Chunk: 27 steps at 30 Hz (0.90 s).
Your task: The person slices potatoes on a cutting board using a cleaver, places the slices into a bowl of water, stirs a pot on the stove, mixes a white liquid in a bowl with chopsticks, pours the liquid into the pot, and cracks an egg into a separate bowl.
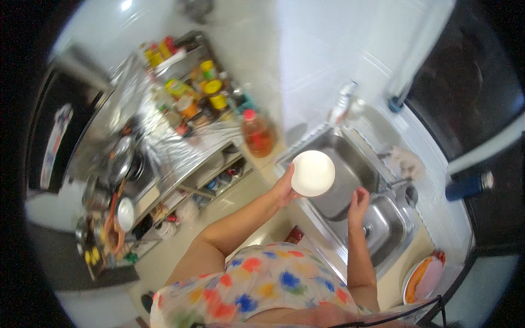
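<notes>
A white bowl [313,173] is in my left hand [286,189], gripped at its left rim. It hangs over the near left part of the larger basin [342,164] of a stainless steel double sink. My right hand [359,203] is over the sink around the divider between the basins, fingers curled and apart from the bowl. Nothing shows in it, though blur hides how far its fingers are closed. Below it lies the smaller basin [383,229] with a round drain [368,230]. The faucet [385,186] stands at the sink's right edge.
Left of the sink stands a red-capped bottle [258,137] of amber liquid. Farther left, several condiment bottles [213,92] crowd a foil-covered counter [176,149]. A plate with orange and pink items [424,279] sits at lower right. A cloth [404,162] lies behind the faucet.
</notes>
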### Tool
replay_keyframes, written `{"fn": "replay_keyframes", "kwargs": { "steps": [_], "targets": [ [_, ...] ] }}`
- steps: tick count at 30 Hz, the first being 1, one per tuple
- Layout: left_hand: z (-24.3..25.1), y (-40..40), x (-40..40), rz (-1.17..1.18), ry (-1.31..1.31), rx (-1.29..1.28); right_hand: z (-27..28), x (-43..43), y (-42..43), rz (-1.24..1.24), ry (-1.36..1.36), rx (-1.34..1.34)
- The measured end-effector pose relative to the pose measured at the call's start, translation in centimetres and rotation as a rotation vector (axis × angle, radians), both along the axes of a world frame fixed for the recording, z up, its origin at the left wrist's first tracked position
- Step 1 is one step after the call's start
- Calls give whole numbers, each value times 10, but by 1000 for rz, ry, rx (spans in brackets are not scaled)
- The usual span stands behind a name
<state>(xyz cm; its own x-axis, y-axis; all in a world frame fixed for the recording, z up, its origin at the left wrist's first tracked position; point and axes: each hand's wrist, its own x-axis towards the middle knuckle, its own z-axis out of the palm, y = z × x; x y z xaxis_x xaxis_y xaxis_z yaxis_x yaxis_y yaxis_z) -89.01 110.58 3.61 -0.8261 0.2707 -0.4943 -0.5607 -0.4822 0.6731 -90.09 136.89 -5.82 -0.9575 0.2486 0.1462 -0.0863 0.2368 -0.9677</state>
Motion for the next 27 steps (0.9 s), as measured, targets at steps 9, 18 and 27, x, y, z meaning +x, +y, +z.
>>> {"fn": "replay_keyframes", "kwargs": {
  "steps": [9, 18, 27],
  "targets": [
    [25, -198, 201, 444, 73, -126, 104, 137, -273, 998, -677, -538],
    [55, -351, 404, 937, 24, -159, 115, 257, -516, 1459, -936, -693],
    [25, -459, 540, 1488, 30, -158, 141, 295, -718, 1559, -1024, -751]
  ]
}}
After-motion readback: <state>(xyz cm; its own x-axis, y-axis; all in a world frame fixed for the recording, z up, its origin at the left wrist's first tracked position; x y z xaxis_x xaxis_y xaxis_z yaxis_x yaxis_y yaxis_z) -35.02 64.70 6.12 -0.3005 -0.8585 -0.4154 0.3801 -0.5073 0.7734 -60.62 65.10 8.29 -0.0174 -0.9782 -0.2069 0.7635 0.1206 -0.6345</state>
